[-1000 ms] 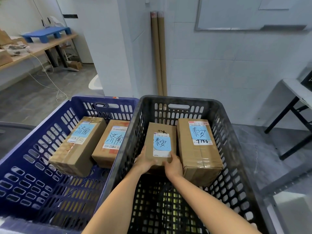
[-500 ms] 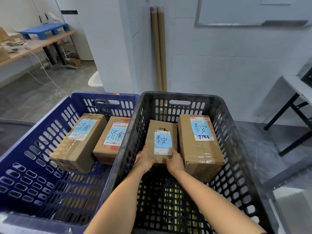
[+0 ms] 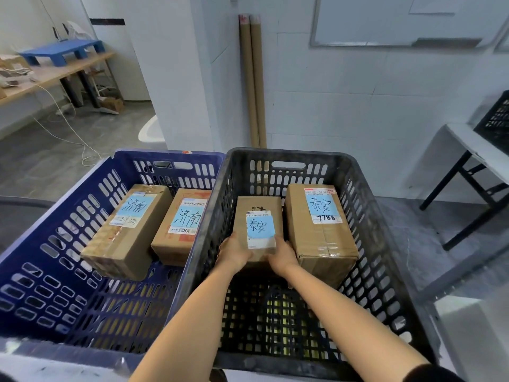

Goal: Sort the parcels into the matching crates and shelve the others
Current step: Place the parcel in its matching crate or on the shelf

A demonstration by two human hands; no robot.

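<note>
Left hand (image 3: 234, 252) and right hand (image 3: 282, 256) are clamping a parcel (image 3: 259, 216) inside the crate (image 3: 289, 154). Right of the fingers (image 3: 278, 242), another box (image 3: 321, 238) is lying sorted.

The left hand (image 3: 234, 253) and right hand (image 3: 282, 256) grip the near corners of the small parcel (image 3: 259, 213) inside the black crate (image 3: 292, 155), just beside a larger parcel (image 3: 321, 241) with a matching blue label; whether it rests on the crate floor is unclear. The adjoining blue crate (image 3: 55, 216) holds a long parcel (image 3: 129, 235) and a shorter parcel (image 3: 176, 241).
</note>
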